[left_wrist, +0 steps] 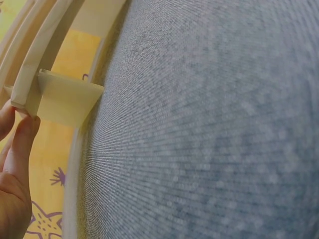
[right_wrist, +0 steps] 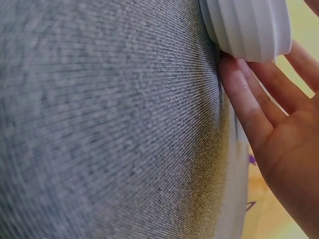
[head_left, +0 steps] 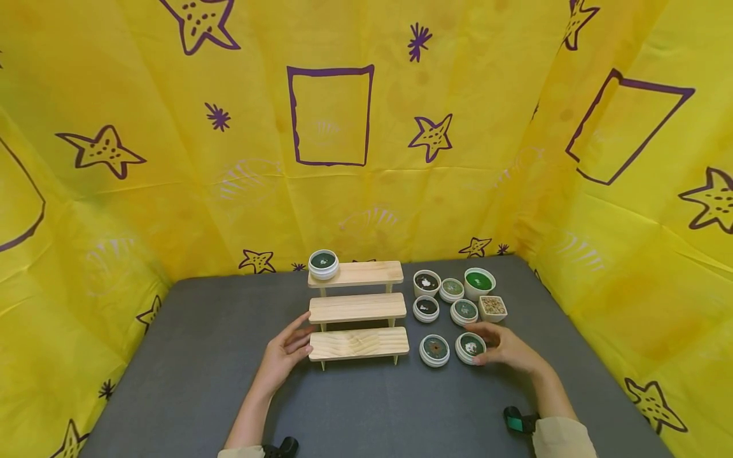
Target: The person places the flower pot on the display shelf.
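A three-step wooden display stand sits on the grey table, a leg of it showing in the left wrist view. My left hand holds the left end of its lowest board, fingertips and thumb at the corner. With thumb and fingers on either side, my right hand grips a small white ribbed pot with a dark green filling and a white patch. That pot's ribbed wall is close up in the right wrist view. Just left of it stands a similar pot with a brownish centre.
One white pot stands on the top board's left end. Right of the stand are several more pots, among them a bright green one and a squarish one with beige bits. Yellow patterned cloth walls the table.
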The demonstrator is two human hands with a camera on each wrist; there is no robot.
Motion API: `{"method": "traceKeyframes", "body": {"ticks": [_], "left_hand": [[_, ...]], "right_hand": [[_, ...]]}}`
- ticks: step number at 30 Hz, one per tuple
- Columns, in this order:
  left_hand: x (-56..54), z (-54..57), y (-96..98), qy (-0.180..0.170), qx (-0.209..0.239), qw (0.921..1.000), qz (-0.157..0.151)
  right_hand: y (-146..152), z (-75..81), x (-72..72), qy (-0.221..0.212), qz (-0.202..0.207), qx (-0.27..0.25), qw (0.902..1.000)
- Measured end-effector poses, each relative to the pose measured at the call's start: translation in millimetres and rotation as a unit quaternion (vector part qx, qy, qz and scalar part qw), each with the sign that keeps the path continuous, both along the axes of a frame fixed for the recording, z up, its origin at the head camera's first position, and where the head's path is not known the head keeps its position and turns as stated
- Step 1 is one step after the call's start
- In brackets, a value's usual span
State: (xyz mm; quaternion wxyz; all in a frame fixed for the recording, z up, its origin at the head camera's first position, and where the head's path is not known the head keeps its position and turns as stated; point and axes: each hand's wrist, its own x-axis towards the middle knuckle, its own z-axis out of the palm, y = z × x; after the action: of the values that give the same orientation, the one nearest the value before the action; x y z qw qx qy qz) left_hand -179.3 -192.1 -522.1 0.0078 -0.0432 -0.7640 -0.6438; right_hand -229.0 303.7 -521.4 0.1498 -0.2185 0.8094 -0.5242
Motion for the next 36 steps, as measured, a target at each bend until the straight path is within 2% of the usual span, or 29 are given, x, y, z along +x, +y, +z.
{"method": "traceKeyframes", "body": {"ticks": [6, 13, 21, 36], "left_hand": [[-0.1, 0.4, -0.7, 0.001, 0.002, 1.0, 0.001], [0.3, -1.6, -2.0, 0.007, 0.0, 1.0, 0.005], [1.2, -2.9, -2.8, 0.01, 0.004, 0.9999, 0.006], [0.7, -1.1, -1.6, 0.01, 0.0, 0.9999, 0.003]], "right_hand": [[-1.0, 0.3, 0.0, -0.007, 0.018, -0.003, 0.9998], [-0.8, -3.1, -0.6, -0.001, 0.019, 0.0, 0.9998], [-2.1, -2.0, -0.2, -0.007, -0.002, 0.021, 0.9998], [-10.7, 8.3, 6.5, 0.048, -0.041, 0.026, 0.9977]]}}
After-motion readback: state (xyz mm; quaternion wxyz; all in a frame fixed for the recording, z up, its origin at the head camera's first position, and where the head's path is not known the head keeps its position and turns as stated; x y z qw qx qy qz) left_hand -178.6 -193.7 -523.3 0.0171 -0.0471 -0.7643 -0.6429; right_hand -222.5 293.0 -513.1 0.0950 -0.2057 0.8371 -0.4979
